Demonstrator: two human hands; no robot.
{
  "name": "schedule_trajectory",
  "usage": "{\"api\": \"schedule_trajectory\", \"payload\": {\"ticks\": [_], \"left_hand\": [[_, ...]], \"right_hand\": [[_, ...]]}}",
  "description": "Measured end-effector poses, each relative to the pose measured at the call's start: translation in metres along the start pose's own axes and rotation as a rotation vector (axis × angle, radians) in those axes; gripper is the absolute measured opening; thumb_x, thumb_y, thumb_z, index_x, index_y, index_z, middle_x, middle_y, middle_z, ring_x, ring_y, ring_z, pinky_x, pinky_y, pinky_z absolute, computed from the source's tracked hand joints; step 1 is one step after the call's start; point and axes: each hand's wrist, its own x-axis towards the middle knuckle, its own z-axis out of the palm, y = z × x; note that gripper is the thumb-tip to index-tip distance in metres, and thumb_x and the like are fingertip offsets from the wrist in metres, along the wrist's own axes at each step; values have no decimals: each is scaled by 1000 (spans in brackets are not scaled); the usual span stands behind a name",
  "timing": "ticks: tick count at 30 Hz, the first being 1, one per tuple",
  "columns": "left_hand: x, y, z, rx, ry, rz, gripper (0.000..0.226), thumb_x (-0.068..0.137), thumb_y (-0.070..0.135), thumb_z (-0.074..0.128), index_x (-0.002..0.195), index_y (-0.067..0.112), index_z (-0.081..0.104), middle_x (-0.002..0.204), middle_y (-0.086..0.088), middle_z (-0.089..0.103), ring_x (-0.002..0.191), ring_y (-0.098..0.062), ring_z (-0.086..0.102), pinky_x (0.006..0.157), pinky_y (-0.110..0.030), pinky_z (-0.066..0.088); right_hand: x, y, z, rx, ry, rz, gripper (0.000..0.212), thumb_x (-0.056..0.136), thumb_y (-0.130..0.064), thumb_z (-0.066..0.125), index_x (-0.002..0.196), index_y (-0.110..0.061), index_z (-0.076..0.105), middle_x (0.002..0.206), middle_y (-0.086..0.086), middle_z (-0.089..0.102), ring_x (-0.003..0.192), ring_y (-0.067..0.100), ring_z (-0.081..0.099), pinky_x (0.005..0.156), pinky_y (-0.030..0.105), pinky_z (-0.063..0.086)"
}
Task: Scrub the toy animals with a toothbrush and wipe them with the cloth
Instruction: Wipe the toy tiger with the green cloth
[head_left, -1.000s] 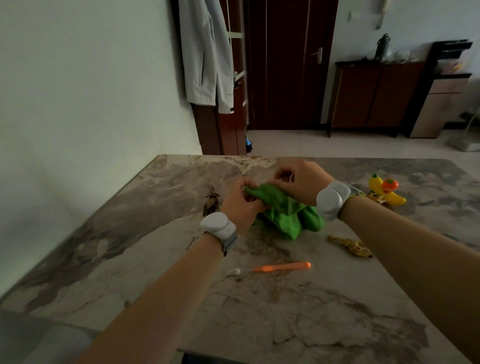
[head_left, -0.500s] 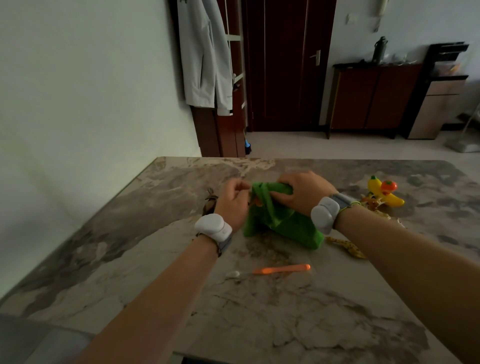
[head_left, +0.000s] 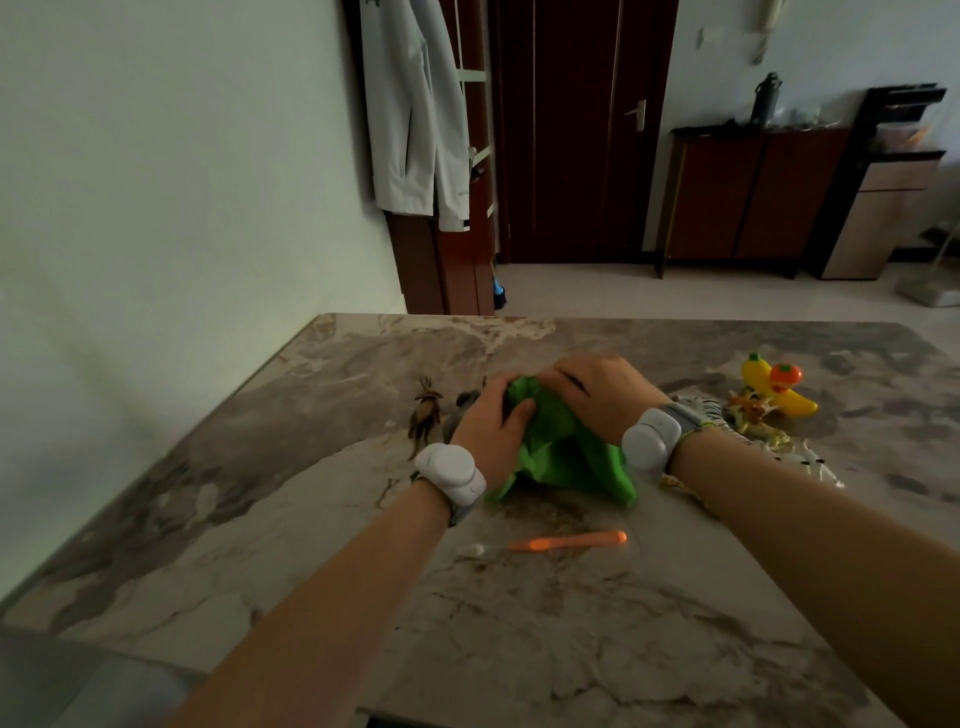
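Note:
A green cloth (head_left: 569, 454) is bunched between both hands above the middle of the marble table (head_left: 311, 519). My left hand (head_left: 491, 421) grips its left side, thumb on the fabric. My right hand (head_left: 597, 395) curls over the top of the cloth. Whatever toy is inside the cloth is hidden. A brown deer toy (head_left: 426, 410) stands just left of my left hand, with a grey toy (head_left: 466, 400) behind it. An orange toothbrush (head_left: 561, 542) lies on the table in front of the cloth. Several toy animals, among them a zebra (head_left: 701, 408), lie behind my right wrist.
A yellow banana toy with an orange fruit (head_left: 774, 387) sits at the right back of the table. A wall runs along the left. Beyond the table's far edge are a hanging jacket (head_left: 415, 114), a dark door and a cabinet (head_left: 748, 192).
Both hands have closed in over the cloth; my right hand has shifted left onto its top and my left hand has wrapped further round its left side.

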Motion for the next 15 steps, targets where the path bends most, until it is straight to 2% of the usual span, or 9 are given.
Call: {"api": "schedule_trajectory", "payload": {"ticks": [2,5,7,8,10,12,14,15], "left_hand": [[-2,2,1,-31,85,-25,31,103,26,51,131,14,49,110,8,60,95,-5,59,70,-3,46],[-2,5,1,-85,122,-83,31,97,22,62,126,16,50,101,11,59,86,3,57,66,-3,47],[-3,3,1,-95,107,-88,37,92,23,68,125,16,52,106,8,63,92,-3,61,77,-11,52],[-4,3,2,-103,99,-83,39,91,26,70,125,16,54,110,6,66,97,-7,64,84,-20,55],[-4,2,2,-98,89,-74,41,91,33,69,127,18,55,115,3,67,103,-11,65,90,-31,56],[-4,5,1,-69,72,-70,39,95,39,62,128,20,53,114,5,66,101,-10,64,86,-26,55],[-4,9,-2,-22,39,-70,37,98,44,54,126,20,52,108,9,63,94,-8,62,78,-19,52],[-4,10,-2,3,27,-74,36,99,46,50,123,19,53,104,9,63,90,-9,62,76,-20,51]], "right_hand": [[-3,3,3,61,78,63,43,99,-56,43,98,-18,62,90,-1,60,78,16,58,71,35,51],[-5,5,5,126,91,170,50,92,-67,44,91,-20,60,80,-1,62,70,16,59,62,33,51],[-6,5,4,121,96,174,52,97,-62,43,79,-15,56,71,5,61,64,24,58,58,37,47],[-6,5,3,119,117,184,52,101,-55,41,73,-13,54,70,8,61,64,29,57,59,38,45],[-3,6,0,136,164,215,51,105,-44,38,64,-15,47,68,11,58,64,33,54,61,38,38],[1,7,0,168,178,239,53,106,-41,38,59,-17,42,62,9,52,61,32,51,61,36,35],[2,9,0,229,174,257,57,105,-44,40,59,-10,42,59,7,49,57,28,47,58,35,34],[3,12,0,260,168,262,59,104,-46,41,60,-7,43,57,8,47,55,25,45,57,35,35]]}}
